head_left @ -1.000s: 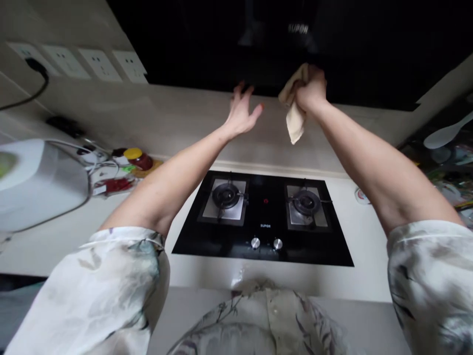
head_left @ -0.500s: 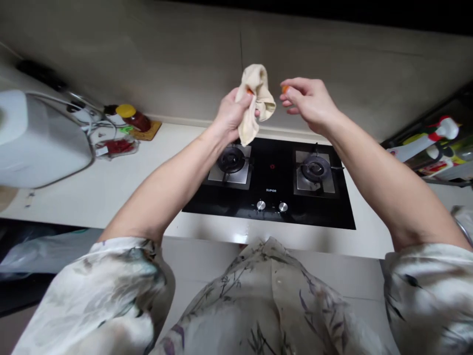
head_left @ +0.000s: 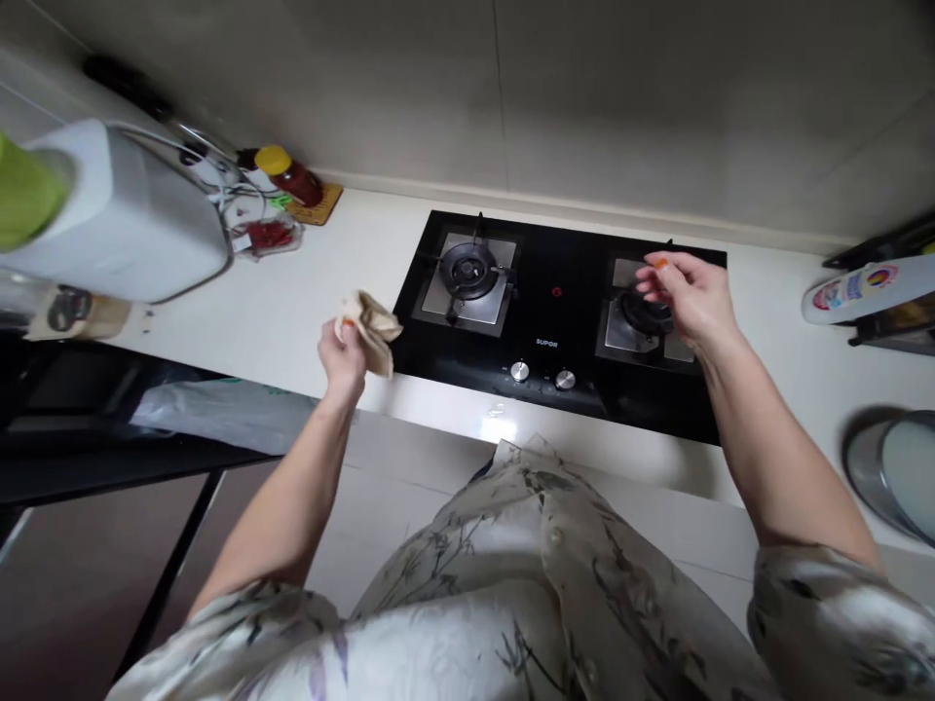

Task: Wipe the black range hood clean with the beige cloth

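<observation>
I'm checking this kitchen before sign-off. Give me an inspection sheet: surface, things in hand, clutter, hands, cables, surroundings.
Surface: pale countertop with a black two-burner hob set in.
Things in hand: beige cloth, bunched, beside the hob's left edge.
Clutter: white appliance, yellow-capped jar, spray bottle, metal bowl.
Hands: left hand grips the cloth; right hand empty, over the right burner.
Cables: white cables behind the appliance.
Surroundings: tiled wall.

Two hands, left [head_left: 340,352] and right [head_left: 687,297], one cloth [head_left: 371,327], two burners [head_left: 467,271] [head_left: 643,313], two knobs [head_left: 519,370] [head_left: 565,379].
</observation>
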The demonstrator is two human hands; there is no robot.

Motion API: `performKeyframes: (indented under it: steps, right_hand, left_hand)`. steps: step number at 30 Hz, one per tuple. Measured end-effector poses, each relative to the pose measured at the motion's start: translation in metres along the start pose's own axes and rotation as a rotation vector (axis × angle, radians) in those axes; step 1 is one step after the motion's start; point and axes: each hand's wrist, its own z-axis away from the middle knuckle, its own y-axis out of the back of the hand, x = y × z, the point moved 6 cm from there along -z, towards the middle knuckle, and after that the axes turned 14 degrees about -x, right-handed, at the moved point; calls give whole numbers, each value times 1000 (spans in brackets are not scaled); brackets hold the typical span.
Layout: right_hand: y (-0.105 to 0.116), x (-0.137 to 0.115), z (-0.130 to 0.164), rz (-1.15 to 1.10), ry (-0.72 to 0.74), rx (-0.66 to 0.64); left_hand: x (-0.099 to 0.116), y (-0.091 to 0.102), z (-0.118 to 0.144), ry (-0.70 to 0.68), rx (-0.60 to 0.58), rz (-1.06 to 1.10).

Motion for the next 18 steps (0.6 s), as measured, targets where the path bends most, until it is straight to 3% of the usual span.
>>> performKeyframes:
  steps: [2, 3, 5, 7, 10, 12, 18]
  right_hand:
    - [3, 13, 22, -26, -29, 5]
    - [6, 19, 34, -35, -41, 9]
    - [12, 34, 58, -44, -67, 21]
    - [20, 48, 84, -38, -101, 43]
    - [30, 67, 125, -22, -151, 93]
    - [33, 77, 150, -31, -185, 131]
    - [14, 100, 211, -99, -259, 231]
  left_hand:
    - [-28, 7, 35, -38, -36, -404]
    - [-44, 6, 54, -34, -58, -443]
    - [-70, -13, 90, -20, -151, -482]
    - [-89, -46, 124, 3, -309, -554]
    - [-98, -90, 162, -67, -473, -638]
    - [-97, -106, 176, -144, -538, -650]
    - [-95, -118, 180, -295, -645, -628]
